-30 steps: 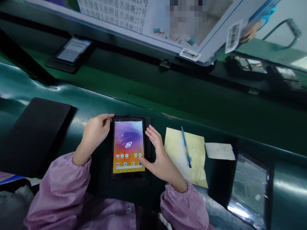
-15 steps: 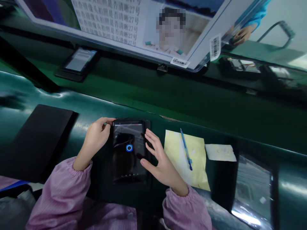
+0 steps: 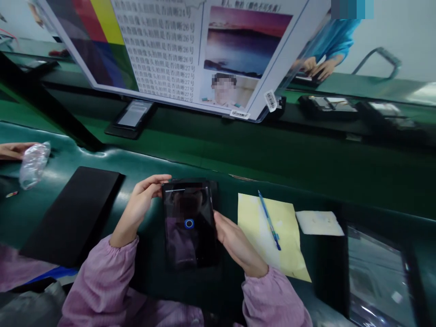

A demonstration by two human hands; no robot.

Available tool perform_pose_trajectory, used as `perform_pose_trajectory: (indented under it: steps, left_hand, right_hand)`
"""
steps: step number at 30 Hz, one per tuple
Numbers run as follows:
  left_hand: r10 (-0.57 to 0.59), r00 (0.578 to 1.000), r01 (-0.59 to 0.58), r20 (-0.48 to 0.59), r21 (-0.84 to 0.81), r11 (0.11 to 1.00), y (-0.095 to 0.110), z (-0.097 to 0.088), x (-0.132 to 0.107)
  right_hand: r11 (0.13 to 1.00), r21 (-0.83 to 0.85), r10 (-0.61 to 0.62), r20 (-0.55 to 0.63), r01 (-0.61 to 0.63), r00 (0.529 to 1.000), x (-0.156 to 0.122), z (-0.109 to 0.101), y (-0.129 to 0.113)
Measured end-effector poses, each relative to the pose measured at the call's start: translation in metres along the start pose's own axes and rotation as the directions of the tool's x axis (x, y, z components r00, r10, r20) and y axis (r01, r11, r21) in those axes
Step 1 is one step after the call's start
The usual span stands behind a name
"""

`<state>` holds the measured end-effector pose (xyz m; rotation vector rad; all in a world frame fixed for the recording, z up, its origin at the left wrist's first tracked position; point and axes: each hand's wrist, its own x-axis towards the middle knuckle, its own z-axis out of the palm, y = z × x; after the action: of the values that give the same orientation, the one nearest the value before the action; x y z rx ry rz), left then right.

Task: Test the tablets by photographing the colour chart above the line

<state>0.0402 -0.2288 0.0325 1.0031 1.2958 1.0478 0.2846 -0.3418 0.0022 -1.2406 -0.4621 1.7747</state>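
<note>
Tablet [image 3: 189, 225] between pad [image 3: 73, 213] and paper [image 3: 269, 236] — pen [image 3: 269, 220] on paper.

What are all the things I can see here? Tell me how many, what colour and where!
tablet: one, black with a dark screen and blue ring, centre, between both hands
yellow paper: one, right of the tablet
pen: one, blue, lying on the yellow paper
white slip: one, right of the yellow paper
black pad: one, left of the tablet
test chart: one, white with colour blocks and photos, propped at the back
small screen device: one, black, below the chart
plastic bag: one, clear, far left, by another person's hand
left hand: gripping the tablet's top left corner
right hand: holding the tablet's right edge
</note>
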Motion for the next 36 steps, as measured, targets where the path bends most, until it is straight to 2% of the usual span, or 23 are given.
perform_pose_trajectory:
  steps: [2,5,9,13,16,19,21,23,26,28,33,34,36]
  left_hand:
    - [0.008,1.000,-0.008,0.003,-0.045,0.999,0.001,0.000,0.000]
    - [0.039,0.999,-0.038,0.008,-0.119,0.992,0.000,-0.001,-0.005]
    - [0.076,0.997,-0.073,0.008,-0.191,0.979,-0.019,-0.001,-0.029]
    - [0.037,0.996,-0.025,0.075,-0.146,0.989,-0.050,0.004,-0.077]
    - [0.054,0.992,-0.040,0.113,-0.124,0.992,-0.062,0.011,-0.112]
    - [0.201,0.975,-0.198,0.097,-0.036,0.979,-0.054,0.018,-0.134]
    - [0.357,0.934,-0.358,0.031,0.085,0.930,-0.040,0.022,-0.140]
    - [0.484,0.874,-0.465,-0.049,0.207,0.861,-0.024,0.023,-0.143]
    - [0.591,0.795,-0.531,-0.136,0.315,0.787,-0.004,0.023,-0.146]
    - [0.622,0.763,-0.546,-0.177,0.340,0.766,0.004,0.022,-0.149]
    - [0.650,0.730,-0.562,-0.211,0.356,0.747,0.007,0.023,-0.154]
    - [0.643,0.735,-0.554,-0.215,0.354,0.753,0.006,0.024,-0.154]
    - [0.631,0.744,-0.546,-0.221,0.344,0.764,0.006,0.024,-0.155]
  right_hand:
    - [1.000,0.017,0.023,-0.059,-0.022,0.998,0.004,0.003,0.010]
    - [0.999,0.022,-0.047,-0.119,0.050,0.992,0.011,0.010,0.021]
    - [0.986,0.020,-0.156,-0.208,0.163,0.966,0.013,0.019,0.022]
    - [0.958,0.010,-0.272,-0.288,0.286,0.918,0.005,0.023,0.009]
    - [0.920,-0.008,-0.373,-0.334,0.393,0.866,-0.003,0.032,-0.010]
    - [0.878,-0.021,-0.456,-0.347,0.479,0.820,-0.012,0.051,-0.029]
    - [0.842,-0.033,-0.522,-0.296,0.538,0.800,-0.018,0.067,-0.041]
    - [0.787,-0.048,-0.612,-0.183,0.615,0.769,-0.025,0.082,-0.052]
    - [0.696,-0.050,-0.717,-0.011,0.716,0.697,-0.039,0.100,-0.063]
    - [0.671,-0.054,-0.738,0.040,0.739,0.673,-0.046,0.106,-0.066]
    - [0.719,-0.076,-0.693,-0.007,0.690,0.721,-0.054,0.106,-0.066]
    - [0.708,-0.057,-0.703,0.031,0.703,0.711,-0.055,0.106,-0.066]
    - [0.668,-0.003,-0.734,0.166,0.744,0.659,-0.058,0.107,-0.070]
